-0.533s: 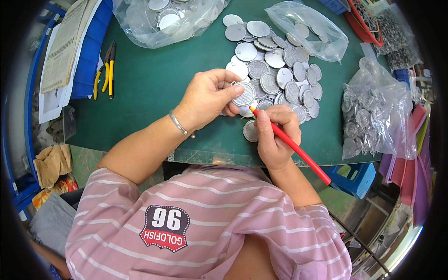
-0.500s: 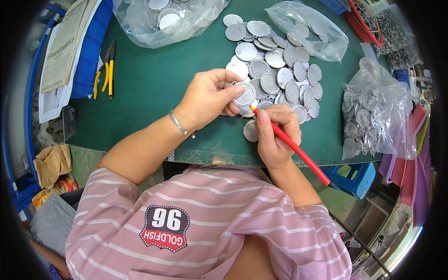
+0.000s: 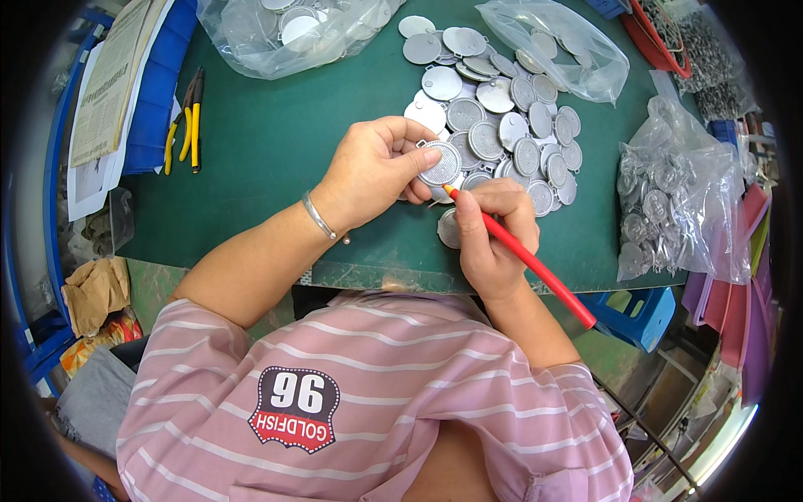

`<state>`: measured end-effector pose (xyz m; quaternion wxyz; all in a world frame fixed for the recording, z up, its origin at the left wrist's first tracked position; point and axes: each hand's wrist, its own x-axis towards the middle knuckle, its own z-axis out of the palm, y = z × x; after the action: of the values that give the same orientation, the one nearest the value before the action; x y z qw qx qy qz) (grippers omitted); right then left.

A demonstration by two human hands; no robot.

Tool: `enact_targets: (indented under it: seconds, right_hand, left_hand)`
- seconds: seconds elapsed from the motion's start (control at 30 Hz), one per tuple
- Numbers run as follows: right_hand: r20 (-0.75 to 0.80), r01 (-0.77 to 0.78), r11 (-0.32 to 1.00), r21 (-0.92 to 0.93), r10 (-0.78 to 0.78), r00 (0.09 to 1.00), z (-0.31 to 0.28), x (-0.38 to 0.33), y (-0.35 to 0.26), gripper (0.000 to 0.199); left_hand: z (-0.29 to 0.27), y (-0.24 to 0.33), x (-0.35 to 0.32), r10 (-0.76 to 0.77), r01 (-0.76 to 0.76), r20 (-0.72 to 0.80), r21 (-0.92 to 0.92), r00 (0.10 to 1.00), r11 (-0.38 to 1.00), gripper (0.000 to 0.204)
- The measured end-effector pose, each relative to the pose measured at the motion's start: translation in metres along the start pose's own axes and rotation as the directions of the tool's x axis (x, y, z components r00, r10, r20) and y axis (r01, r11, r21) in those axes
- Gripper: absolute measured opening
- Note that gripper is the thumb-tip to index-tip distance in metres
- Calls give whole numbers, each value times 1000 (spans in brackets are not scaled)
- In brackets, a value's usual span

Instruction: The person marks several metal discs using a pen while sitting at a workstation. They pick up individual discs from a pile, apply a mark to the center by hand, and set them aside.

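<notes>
My left hand pinches a round silver-grey metal pendant between thumb and fingers. The pendant has a textured face, a beaded rim and a small loop. Closed around a long red pen-shaped tool with a yellow front end, my right hand brings its tip to the pendant's lower edge; whether the tip touches cannot be made out. Just beyond both hands spreads a pile of similar metal discs, some face up with texture, others showing smooth backs. One more disc lies partly behind my right hand.
On the green tabletop, yellow-handled pliers lie at left beside a blue bin. Clear plastic bags of metal parts stand at the back and right. A blue stool sits below the right edge.
My hands hold nearly the same pose. The red tool's tip has moved slightly up and left along the pendant's lower edge. The view has shifted a little.
</notes>
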<state>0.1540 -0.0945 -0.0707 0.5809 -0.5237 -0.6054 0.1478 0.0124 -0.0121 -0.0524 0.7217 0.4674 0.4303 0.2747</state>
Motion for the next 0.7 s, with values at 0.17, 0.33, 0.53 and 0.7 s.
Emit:
enact_targets:
  seconds: [0.17,0.33,0.53,0.7]
  right_hand:
    - [92,71,995,-72,-64,994,0,1,0,18]
    - [36,12,999,31,-13,999,-1,0,0,15]
    - [-69,-115,975,190,130,989,-4,-2,0,26]
    - [14,-30,994,107,29,999,1,5,0,43]
  left_hand:
    - [0,-1,0,4,-4,-1,0,1000,1000,23]
    - [-1,0,0,-4,4,1,-15,1000,1000,22]
    - [0,2,-1,3,-3,8,-22,1000,1000,22]
    - [-3,-2,-1,16,-11,46,-94,999,996,22]
